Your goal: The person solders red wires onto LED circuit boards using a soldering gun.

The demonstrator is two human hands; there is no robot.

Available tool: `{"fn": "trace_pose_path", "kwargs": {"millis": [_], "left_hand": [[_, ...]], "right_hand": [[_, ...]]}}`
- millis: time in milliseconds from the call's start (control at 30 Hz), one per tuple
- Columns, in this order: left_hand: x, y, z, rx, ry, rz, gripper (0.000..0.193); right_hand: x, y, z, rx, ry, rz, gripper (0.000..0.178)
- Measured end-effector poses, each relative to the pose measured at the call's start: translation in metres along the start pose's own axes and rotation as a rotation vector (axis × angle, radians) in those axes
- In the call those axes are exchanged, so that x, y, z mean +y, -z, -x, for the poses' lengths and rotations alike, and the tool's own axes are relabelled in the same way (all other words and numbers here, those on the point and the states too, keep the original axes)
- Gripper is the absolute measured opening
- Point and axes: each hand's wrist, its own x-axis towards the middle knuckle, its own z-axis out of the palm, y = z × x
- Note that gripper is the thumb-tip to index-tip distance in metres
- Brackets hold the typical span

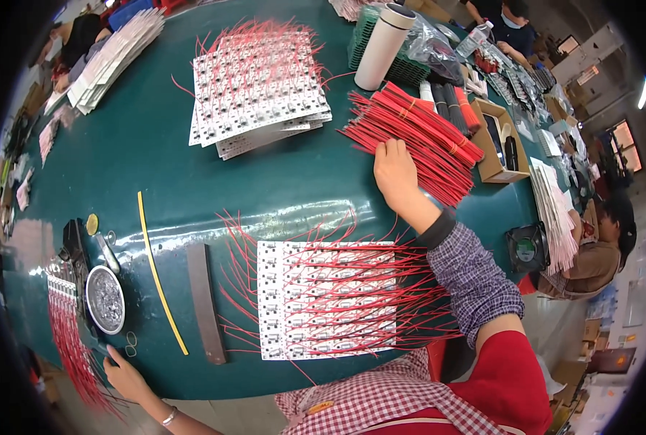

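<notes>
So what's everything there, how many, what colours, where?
Flat wired panel: one, white, red, front middle
Wired panel stack: one, white, red, back middle
Wire pile: one, red, centre right
Cylindrical flask: one, white, back right
Cardboard box: one, brown, right
Round metal bowl: one, silver, left
Thin strip: one, yellow, left
Flat bar: one, brown, centre left
Tabletop: one, green, middle
Co-workers: at least three, dark or brown clothes, edges
Far clutter: many, mixed, edges
Left grip: one, bare, near bowl
Right grip: one, bare, on wire pile
</notes>
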Motion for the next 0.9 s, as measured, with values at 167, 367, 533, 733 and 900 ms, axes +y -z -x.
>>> {"fn": "trace_pose_path", "kwargs": {"millis": [167, 367, 533, 733, 900], "left_hand": [[-0.015, -0.024, -0.062, 0.05, -0.025, -0.018, 0.075], [-0.069, -0.041, -0.125, 0.094, -0.015, 0.191, 0.057], [-0.028, -0.015, -0.051, 0.248, 0.114, 0.784, 0.033], [-0.061, 0.021, -0.021, -0.278, 0.217, 2.187, 0.005], [-0.032, 0.046, 0.037, -0.379, -0.108, 2.241, 0.054]], "right_hand": [[0.015, -0.016, -0.021, 0.029, 0.047, 0.031, 0.007], [0.021, -0.002, -0.028, 0.011, 0.123, -0.028, 0.011], [0.037, 0.023, -0.027, 0.156, 0.113, -0.009, 0.019], [0.027, 0.093, -0.045, 0.111, 0.268, 0.065, 0.018], [-0.05, 0.133, -0.046, -0.009, 0.633, 0.269, 0.018]]}}
